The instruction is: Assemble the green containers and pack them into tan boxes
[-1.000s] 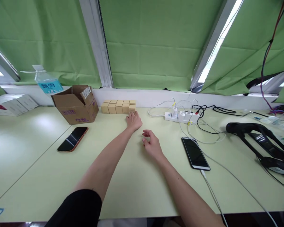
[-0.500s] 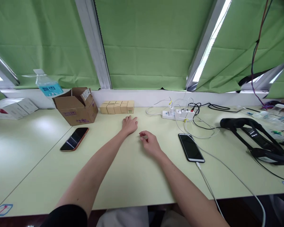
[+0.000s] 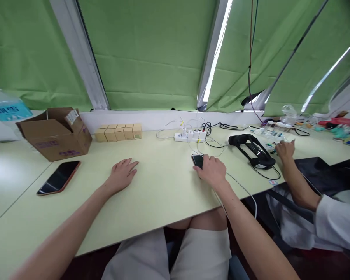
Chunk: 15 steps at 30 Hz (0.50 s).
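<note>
My right hand (image 3: 212, 170) is on a smartphone (image 3: 197, 160) lying on the table, thumb at its left edge and fingers curled over it. The palm hides most of the phone, and only its dark far end with a light border shows. A white cable (image 3: 220, 202) runs from beneath this hand toward the table's front edge. My left hand (image 3: 123, 174) rests palm down on the tabletop, fingers apart, holding nothing. Beyond it stands a row of several small brown cardboard boxes (image 3: 118, 133) against the wall.
On the left are an open carton (image 3: 56, 140), a second phone (image 3: 59, 178) and a water bottle (image 3: 8, 109). A white power strip (image 3: 190, 136) with tangled cables lies at the back. Rightward are a black headset (image 3: 252, 151) and another person's hand (image 3: 285, 149).
The view has turned right. My right hand has moved right from mid-table onto the charging phone. My left hand has drawn back from near the small boxes.
</note>
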Each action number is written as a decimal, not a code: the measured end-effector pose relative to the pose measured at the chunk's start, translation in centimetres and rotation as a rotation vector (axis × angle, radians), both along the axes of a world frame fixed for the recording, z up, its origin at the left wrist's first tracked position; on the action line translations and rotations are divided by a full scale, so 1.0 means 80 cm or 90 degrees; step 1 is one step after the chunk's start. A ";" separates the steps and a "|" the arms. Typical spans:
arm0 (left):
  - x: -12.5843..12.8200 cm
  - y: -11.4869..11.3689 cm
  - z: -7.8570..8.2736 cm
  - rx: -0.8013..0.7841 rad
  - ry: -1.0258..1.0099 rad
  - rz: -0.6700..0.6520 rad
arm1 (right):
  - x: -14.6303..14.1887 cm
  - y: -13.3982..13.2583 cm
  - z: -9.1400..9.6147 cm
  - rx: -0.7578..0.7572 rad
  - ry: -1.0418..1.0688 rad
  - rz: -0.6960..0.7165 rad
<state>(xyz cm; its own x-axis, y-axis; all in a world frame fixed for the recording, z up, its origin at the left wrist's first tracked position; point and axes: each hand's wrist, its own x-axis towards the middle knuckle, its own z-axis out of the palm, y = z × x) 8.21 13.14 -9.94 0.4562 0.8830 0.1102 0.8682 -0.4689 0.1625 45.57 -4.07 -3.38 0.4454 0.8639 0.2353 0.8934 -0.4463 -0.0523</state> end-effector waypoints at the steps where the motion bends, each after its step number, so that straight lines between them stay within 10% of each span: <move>1: 0.002 -0.001 -0.001 0.000 -0.002 0.001 | 0.012 -0.006 -0.005 -0.037 0.011 -0.028; 8: 0.001 -0.004 -0.002 0.041 0.014 -0.017 | 0.010 -0.001 -0.055 0.008 0.036 -0.038; 15: -0.010 0.008 -0.008 0.042 0.028 -0.030 | 0.009 0.025 -0.037 0.004 0.107 -0.058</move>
